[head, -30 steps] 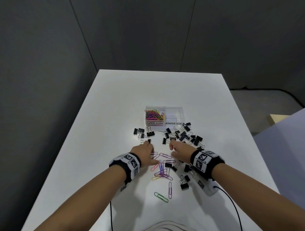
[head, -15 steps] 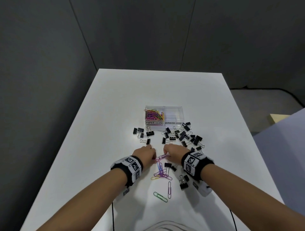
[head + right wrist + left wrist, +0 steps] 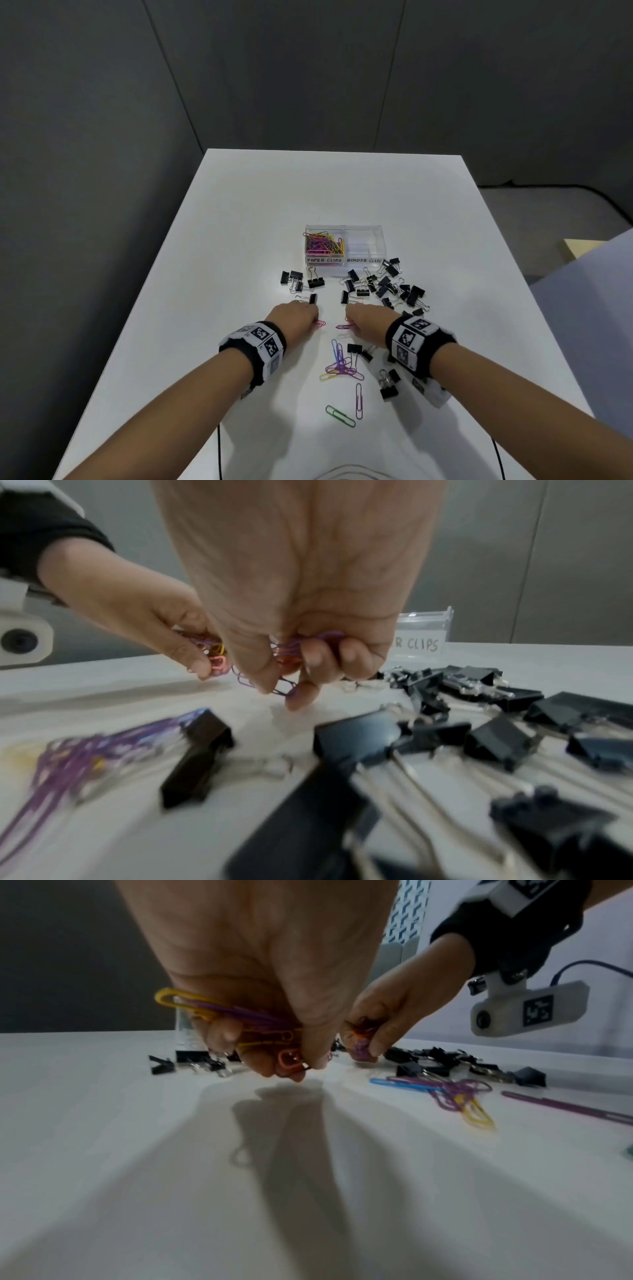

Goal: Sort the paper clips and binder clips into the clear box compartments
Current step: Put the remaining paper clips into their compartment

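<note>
On the white worktop [image 3: 239, 240], the left hand [image 3: 296, 320] is gripping a bunch of yellow, purple and pink wire paper clips [image 3: 219, 1012] in curled fingers, just above the surface. At its three o'clock, close by, the right hand [image 3: 368, 323] is pinching purple wire paper clips [image 3: 291, 647]. At twelve o'clock is standing the clear plastic two-compartment box [image 3: 363, 245], its left compartment holding coloured clips. Black metal binder clips [image 3: 387, 286] are lying scattered at the box's six o'clock; loose coloured clips [image 3: 340, 368] are lying between the wrists.
</note>
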{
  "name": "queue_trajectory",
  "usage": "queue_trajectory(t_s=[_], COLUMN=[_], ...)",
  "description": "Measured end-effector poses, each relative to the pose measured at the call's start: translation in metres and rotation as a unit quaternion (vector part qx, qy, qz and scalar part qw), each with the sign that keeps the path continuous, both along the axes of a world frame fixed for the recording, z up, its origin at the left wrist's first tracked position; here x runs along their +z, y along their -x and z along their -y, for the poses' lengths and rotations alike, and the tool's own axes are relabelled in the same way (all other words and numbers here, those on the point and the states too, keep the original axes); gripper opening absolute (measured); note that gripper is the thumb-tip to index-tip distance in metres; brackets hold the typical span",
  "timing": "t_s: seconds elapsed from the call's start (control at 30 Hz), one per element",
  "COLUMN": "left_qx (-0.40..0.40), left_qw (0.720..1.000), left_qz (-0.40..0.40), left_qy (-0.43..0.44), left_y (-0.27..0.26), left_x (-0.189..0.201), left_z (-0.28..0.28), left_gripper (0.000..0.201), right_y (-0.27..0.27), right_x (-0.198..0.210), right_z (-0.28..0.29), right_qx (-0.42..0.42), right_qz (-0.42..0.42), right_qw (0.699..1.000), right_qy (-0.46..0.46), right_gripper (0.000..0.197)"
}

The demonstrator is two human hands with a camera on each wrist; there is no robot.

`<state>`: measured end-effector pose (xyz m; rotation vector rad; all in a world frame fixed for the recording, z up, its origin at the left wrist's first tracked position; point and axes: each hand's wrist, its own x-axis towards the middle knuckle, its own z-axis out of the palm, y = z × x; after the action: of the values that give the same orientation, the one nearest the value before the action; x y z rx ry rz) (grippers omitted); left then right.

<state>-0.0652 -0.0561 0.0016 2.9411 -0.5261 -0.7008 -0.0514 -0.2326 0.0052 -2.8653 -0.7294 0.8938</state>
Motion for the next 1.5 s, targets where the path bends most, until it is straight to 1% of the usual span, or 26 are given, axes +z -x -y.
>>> queue_trajectory(t_s=[0.1, 0.2, 0.33, 0.47, 0.57, 0.67, 0.77, 0.83, 0.9, 1.03, 1.1, 1.17, 1.23, 1.3, 1.37, 1.5], left_qx=[0.01, 0.025, 0.027, 0.01, 0.005, 0.002, -0.007, -0.008, -0.007, -0.017, -0.039, -0.071, -0.097, -0.096, -0.093, -0.102], left_qw=[0.999, 0.998, 0.998, 0.999, 0.999, 0.998, 0.997, 0.995, 0.992, 0.987, 0.985, 0.986, 0.989, 0.99, 0.988, 0.976], left_qz=[0.011, 0.016, 0.009, -0.008, -0.004, 0.002, 0.003, 0.014, 0.04, 0.095, 0.112, 0.108, 0.096, 0.092, 0.111, 0.164], left_qy=[0.028, 0.048, 0.051, 0.038, 0.047, 0.062, 0.074, 0.094, 0.117, 0.129, 0.126, 0.101, 0.06, 0.044, 0.051, 0.097], left_y=[-0.01, -0.02, -0.037, -0.057, -0.069, -0.078, -0.088, -0.096, -0.106, -0.127, -0.135, -0.142, -0.148, -0.149, -0.147, -0.121], left_x=[0.007, 0.016, 0.03, 0.04, 0.043, 0.043, 0.041, 0.041, 0.043, 0.048, 0.047, 0.041, 0.033, 0.028, 0.028, 0.036], left_z=[-0.013, -0.028, -0.045, -0.056, -0.06, -0.063, -0.066, -0.064, -0.059, -0.033, -0.015, 0.0, 0.009, 0.014, 0.015, 0.012], left_gripper=[0.029, 0.031, 0.032, 0.027, 0.025, 0.024, 0.025, 0.027, 0.03, 0.032, 0.032, 0.034, 0.035, 0.035, 0.037, 0.04], right_y=[-0.015, -0.042, -0.086, -0.124, -0.14, -0.148, -0.149, -0.145, -0.137, -0.103, -0.076, -0.049, -0.025, -0.007, 0.008, 0.028], right_x=[0.016, 0.039, 0.06, 0.059, 0.052, 0.044, 0.038, 0.041, 0.048, 0.056, 0.052, 0.042, 0.03, 0.022, 0.016, 0.01], right_z=[0.005, 0.008, -0.002, -0.028, -0.049, -0.063, -0.065, -0.06, -0.05, -0.02, -0.007, 0.004, 0.014, 0.022, 0.027, 0.035], right_qx=[-0.016, -0.048, -0.091, -0.097, -0.086, -0.082, -0.081, -0.085, -0.102, -0.122, -0.108, -0.079, -0.043, -0.014, 0.003, 0.03], right_qz=[0.017, 0.044, 0.086, 0.119, 0.127, 0.115, 0.093, 0.087, 0.101, 0.147, 0.136, 0.116, 0.095, 0.066, 0.045, 0.043], right_qw=[0.999, 0.996, 0.987, 0.985, 0.986, 0.989, 0.991, 0.99, 0.984, 0.967, 0.971, 0.98, 0.987, 0.993, 0.995, 0.997], right_qy=[-0.028, -0.066, -0.1, -0.084, -0.065, -0.049, -0.055, -0.073, -0.104, -0.168, -0.162, -0.14, -0.119, -0.101, -0.085, -0.064], right_gripper=[0.015, 0.011, 0.018, 0.018, 0.02, 0.026, 0.035, 0.039, 0.04, 0.028, 0.022, 0.02, 0.021, 0.024, 0.027, 0.029])
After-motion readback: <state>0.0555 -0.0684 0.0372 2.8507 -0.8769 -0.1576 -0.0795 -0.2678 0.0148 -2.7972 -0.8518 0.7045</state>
